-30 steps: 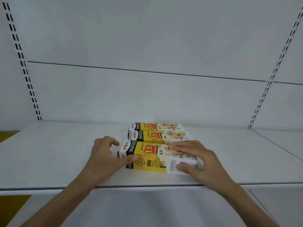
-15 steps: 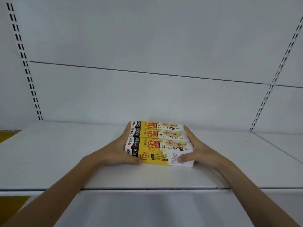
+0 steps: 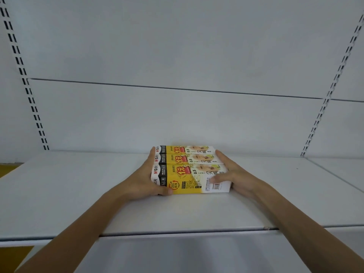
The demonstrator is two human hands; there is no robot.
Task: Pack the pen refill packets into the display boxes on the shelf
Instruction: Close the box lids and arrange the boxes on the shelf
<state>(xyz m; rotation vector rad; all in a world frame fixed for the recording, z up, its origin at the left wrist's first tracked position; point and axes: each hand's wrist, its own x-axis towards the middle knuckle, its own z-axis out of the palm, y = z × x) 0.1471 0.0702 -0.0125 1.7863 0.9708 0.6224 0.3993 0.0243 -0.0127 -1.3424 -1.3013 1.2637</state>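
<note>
Yellow cardboard display boxes (image 3: 190, 170) sit three abreast on white metal shelf (image 3: 78, 194). Our flat left hand (image 3: 145, 180) and right hand (image 3: 236, 174) press their ends, squaring the row.

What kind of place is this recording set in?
Likely a shop, or a mock-up of one: a white metal shelf, slotted uprights on the back wall, and three printed retail boxes lined up on it.

Three display boxes (image 3: 190, 179), two hands (image 3: 143, 180), one shelf (image 3: 78, 194)
</note>
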